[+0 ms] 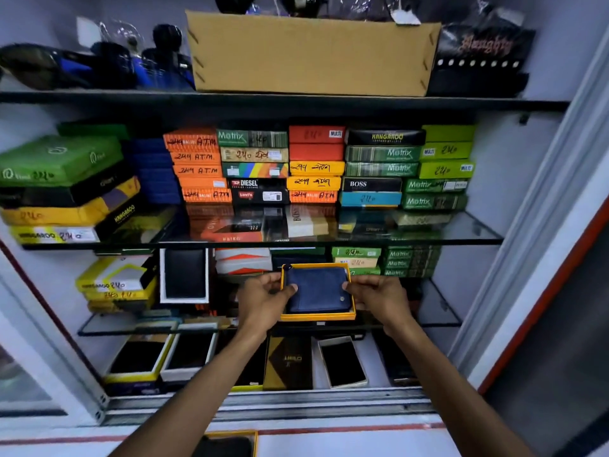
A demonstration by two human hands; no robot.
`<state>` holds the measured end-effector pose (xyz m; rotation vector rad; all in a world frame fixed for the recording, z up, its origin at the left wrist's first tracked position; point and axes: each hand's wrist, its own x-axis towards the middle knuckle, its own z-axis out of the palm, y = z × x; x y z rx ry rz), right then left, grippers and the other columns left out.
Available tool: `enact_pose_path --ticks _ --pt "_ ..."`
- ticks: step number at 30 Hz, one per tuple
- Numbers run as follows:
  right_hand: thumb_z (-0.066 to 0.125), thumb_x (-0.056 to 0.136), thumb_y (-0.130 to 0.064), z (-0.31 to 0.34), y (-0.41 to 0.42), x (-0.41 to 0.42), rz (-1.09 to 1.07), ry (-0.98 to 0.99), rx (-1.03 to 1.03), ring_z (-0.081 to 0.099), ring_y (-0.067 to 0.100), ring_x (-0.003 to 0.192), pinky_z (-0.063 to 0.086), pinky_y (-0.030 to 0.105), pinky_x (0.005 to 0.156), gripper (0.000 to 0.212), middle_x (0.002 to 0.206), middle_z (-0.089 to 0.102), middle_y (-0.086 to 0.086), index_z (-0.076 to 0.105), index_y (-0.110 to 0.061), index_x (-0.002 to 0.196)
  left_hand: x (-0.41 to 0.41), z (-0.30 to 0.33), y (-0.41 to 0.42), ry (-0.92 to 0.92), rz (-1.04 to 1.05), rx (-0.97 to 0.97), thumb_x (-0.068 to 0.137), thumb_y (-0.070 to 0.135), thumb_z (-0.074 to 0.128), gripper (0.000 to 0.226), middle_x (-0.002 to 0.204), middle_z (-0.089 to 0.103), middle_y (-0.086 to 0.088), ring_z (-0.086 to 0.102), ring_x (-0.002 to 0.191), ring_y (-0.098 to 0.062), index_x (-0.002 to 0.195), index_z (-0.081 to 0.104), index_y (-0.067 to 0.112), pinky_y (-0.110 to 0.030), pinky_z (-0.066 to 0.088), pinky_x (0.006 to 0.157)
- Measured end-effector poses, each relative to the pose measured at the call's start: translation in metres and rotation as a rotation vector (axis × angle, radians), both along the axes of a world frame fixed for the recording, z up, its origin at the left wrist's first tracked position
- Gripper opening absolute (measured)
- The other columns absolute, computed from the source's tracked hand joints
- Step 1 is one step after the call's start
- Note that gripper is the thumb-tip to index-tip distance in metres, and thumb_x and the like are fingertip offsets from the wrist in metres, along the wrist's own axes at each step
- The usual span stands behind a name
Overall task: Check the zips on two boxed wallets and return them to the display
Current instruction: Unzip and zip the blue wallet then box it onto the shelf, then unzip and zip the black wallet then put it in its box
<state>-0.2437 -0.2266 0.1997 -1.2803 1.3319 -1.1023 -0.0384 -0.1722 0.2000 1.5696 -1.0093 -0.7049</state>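
A blue wallet (pixel 318 288) lies inside an open yellow box (pixel 318 315), held up in front of the lower glass shelf (pixel 108 326). My left hand (pixel 263 300) grips the box's left side, thumb resting on the wallet's left edge. My right hand (pixel 379 296) grips the right side, thumb on the wallet's right edge. A second yellow-rimmed box holding a dark wallet (pixel 227 445) sits at the bottom edge of the view on the counter, partly cut off.
The display cabinet holds stacks of coloured wallet boxes (pixel 313 166) on the middle glass shelf. Open boxed wallets (pixel 184 275) stand on the lower shelf and lie on the cabinet floor (pixel 342 361). A cardboard carton (pixel 309 54) sits on top. The cabinet's sliding-door track (pixel 296 402) runs below.
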Motion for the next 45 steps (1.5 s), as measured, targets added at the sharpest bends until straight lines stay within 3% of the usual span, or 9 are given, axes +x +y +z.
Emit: enact_pose_path --ticks 5,8,14,23,26,30,35,39,45 --pt "0.081 0.076 -0.012 -0.016 -0.035 0.008 -0.074 0.052 -0.055 0.070 0.014 0.079 0.062 0.034 0.072 0.030 0.098 0.077 0.010 0.075 -0.006 0.104 -0.004 -0.003 -0.034 -0.076 -0.025 0.010 0.076 0.000 0.073 0.036 0.097 0.067 0.007 0.065 0.087 -0.009 0.108 0.065 0.014 -0.009 0.050 0.067" --pt "0.081 0.076 -0.011 -0.022 -0.050 0.011 -0.113 0.078 -0.090 0.072 0.020 0.089 0.061 0.046 0.085 0.022 0.092 0.075 0.004 0.075 -0.013 0.097 -0.007 -0.009 -0.054 -0.074 -0.030 0.020 0.074 -0.002 0.072 0.041 0.107 0.069 0.002 0.067 0.093 -0.015 0.111 0.063 0.013 -0.028 0.058 0.084" --pt "0.079 0.077 -0.011 -0.030 -0.065 0.015 -0.190 0.142 -0.113 0.072 0.021 0.093 0.060 0.043 0.088 0.028 0.103 0.077 0.008 0.074 -0.009 0.104 -0.013 -0.020 -0.071 -0.085 -0.051 0.035 0.075 0.000 0.072 0.057 0.104 0.067 0.003 0.065 0.087 -0.016 0.128 0.055 0.013 -0.037 0.058 0.086" --pt "0.079 0.077 -0.014 -0.043 -0.071 0.009 -0.151 0.195 -0.127 0.073 0.020 0.094 0.060 0.044 0.089 0.031 0.105 0.077 0.007 0.073 -0.012 0.108 -0.010 -0.029 -0.065 -0.067 -0.148 0.040 0.072 0.005 0.078 0.071 0.133 0.061 0.005 0.062 0.113 -0.015 0.135 0.050 0.020 -0.040 0.052 0.100" --pt "0.080 0.076 -0.016 -0.043 -0.062 0.010 -0.113 0.188 -0.129 0.072 0.017 0.089 0.059 0.040 0.091 0.040 0.110 0.076 0.007 0.070 -0.013 0.115 -0.008 -0.026 -0.054 -0.033 -0.151 0.053 0.076 0.002 0.074 0.068 0.113 0.060 0.018 0.061 0.099 -0.004 0.136 0.047 0.017 -0.021 0.050 0.092" --pt "0.074 0.081 -0.009 -0.027 -0.026 0.012 -0.220 0.151 -0.264 0.066 0.008 0.086 0.047 -0.001 0.070 0.041 0.100 0.069 -0.001 0.067 -0.009 0.121 0.006 -0.021 -0.024 0.002 -0.078 -0.008 0.076 0.002 0.073 0.062 0.113 0.063 0.007 0.060 0.095 -0.006 0.133 0.051 0.011 -0.010 0.049 0.081" --pt "0.064 0.084 -0.001 -0.070 0.056 0.045 -0.074 -0.012 -0.291 0.065 0.000 0.070 0.046 0.003 0.066 0.027 0.092 0.072 -0.005 0.071 -0.014 0.106 0.049 -0.051 0.073 -0.079 0.042 -0.025 0.079 0.011 0.071 0.015 0.071 0.071 0.014 0.064 0.066 -0.004 0.093 0.073 0.016 -0.015 0.050 0.065" --pt "0.064 0.087 0.000 -0.147 0.120 0.086 0.269 0.285 -0.008 0.068 0.004 0.080 0.051 0.015 0.077 0.019 0.087 0.069 0.001 0.074 -0.004 0.102 0.093 -0.124 0.144 -0.134 0.111 0.227 0.075 0.023 0.068 0.011 0.073 0.073 0.001 0.068 0.069 -0.018 0.084 0.074 0.019 -0.046 0.059 0.078" --pt "0.064 0.085 -0.010 -0.213 0.163 0.133 0.576 0.516 0.108 0.070 0.022 0.095 0.056 0.031 0.080 0.019 0.101 0.076 0.008 0.077 -0.008 0.097 0.115 -0.199 0.190 -0.233 0.084 0.683 0.085 0.023 0.067 0.032 0.121 0.067 -0.012 0.065 0.110 -0.027 0.113 0.067 0.008 -0.030 0.047 0.096"
